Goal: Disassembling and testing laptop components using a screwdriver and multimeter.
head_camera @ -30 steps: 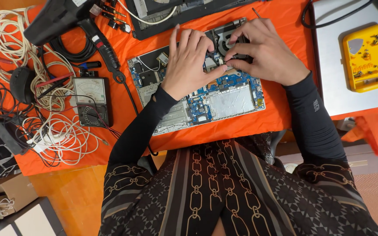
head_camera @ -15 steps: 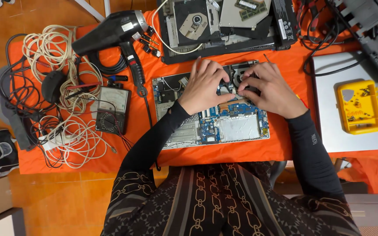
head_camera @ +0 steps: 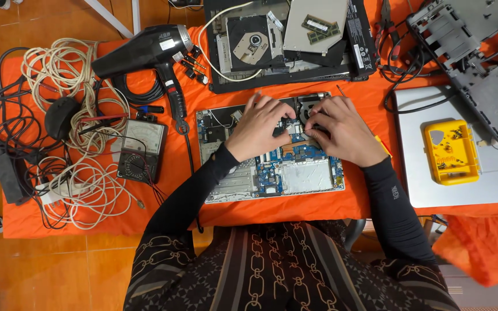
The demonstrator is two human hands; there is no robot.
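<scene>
Head view: both hands press on an opened laptop base (head_camera: 272, 164) lying flat on the orange-covered desk (head_camera: 174, 167); the left hand (head_camera: 259, 128) spreads flat, steadying the board, while the right hand (head_camera: 344, 131) curls by the fan (head_camera: 308, 107), its grasp hidden.

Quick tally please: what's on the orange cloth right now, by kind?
Opened laptops with boards exposed: 2, one under both hands, one farther back
Closed silver laptop: 1
Black hair dryer: 1
Multimeter: 1
Yellow parts tray: 1
Black mouse: 1
Total: 7
</scene>
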